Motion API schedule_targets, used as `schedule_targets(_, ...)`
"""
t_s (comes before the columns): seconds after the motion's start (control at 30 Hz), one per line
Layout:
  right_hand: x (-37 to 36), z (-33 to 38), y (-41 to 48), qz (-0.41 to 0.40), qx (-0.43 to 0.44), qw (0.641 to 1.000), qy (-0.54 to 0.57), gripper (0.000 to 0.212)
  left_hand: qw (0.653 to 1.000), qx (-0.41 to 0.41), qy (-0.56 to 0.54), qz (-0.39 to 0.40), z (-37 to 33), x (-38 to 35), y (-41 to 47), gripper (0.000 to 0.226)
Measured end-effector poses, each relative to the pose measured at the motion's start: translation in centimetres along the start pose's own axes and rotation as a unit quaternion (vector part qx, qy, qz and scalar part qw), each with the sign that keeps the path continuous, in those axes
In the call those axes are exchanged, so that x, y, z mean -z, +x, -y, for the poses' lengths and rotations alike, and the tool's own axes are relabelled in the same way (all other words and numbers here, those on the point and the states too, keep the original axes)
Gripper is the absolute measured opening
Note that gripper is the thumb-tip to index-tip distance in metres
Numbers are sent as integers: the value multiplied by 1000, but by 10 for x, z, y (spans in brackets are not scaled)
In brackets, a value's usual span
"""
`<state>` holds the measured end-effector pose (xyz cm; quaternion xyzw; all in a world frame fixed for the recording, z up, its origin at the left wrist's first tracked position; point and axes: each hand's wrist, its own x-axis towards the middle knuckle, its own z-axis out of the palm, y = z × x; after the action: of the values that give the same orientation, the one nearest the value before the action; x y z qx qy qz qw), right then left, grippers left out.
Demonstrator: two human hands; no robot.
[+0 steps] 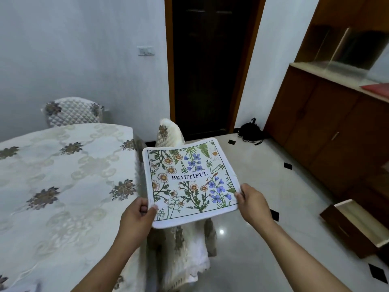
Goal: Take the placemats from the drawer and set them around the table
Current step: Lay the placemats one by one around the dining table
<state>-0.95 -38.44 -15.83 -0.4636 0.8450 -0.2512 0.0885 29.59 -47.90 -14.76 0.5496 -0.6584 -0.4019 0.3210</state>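
- Your left hand (137, 213) pinches the placemat's (189, 180) near-left corner, thumb on top.
- Your right hand (252, 204) grips its near-right edge, fingers curled under.
- The placemat, printed with flowers and "BEAUTIFUL", hangs in the air just right of the table (63, 175), above a covered chair (185, 249).
- The drawer (355, 226) stands open at the right.

The table (132, 131) is covered by a cream, flower-patterned tablecloth (63, 178).

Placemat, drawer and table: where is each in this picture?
placemat (189, 178): head view, its printed middle.
drawer (362, 223): head view, its pale inside.
table (63, 175): head view, its cloth-covered top.
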Motion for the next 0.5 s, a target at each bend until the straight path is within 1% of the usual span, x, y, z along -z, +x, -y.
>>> schedule_targets(0.1,-6,-11,56,15,32,999,11,22,999,19,9,-34,-13,-24,34,30)
schedule_targets(0.23,-18,-23,143,58,93,994,25,20,994,42,18,-97,-25,-63,71,33)
schedule_targets(0.37,-25,-25,239,97,175,980,21,19,982,82,28,-170,-35,-102,101,39)
schedule_targets(0.5,-31,-8,312,147,243,959,13,19,965,127,35,-225,-51,-128,116,36)
